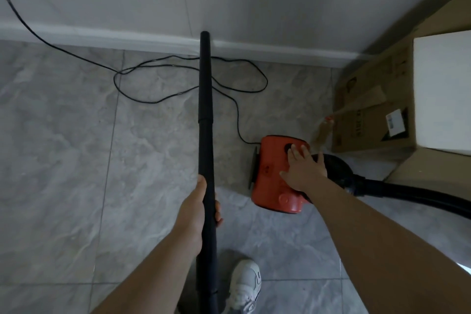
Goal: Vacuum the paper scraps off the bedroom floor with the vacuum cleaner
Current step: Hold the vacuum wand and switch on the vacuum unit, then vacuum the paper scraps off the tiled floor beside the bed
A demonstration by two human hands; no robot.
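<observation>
One vacuum cleaner, one black tube, one power cord, two cardboard boxes

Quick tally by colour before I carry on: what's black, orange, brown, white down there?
Black: 3, the wand, the cord, the hose
Orange: 1, the vacuum body
Brown: 1, the cardboard box
White: 2, the foam block, the shoe
Total: 7

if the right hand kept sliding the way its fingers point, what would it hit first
The right hand lies flat on the orange vacuum body, fingertips at its dark button. Beyond the body's edge lies bare floor, then probably the baseboard.
</observation>
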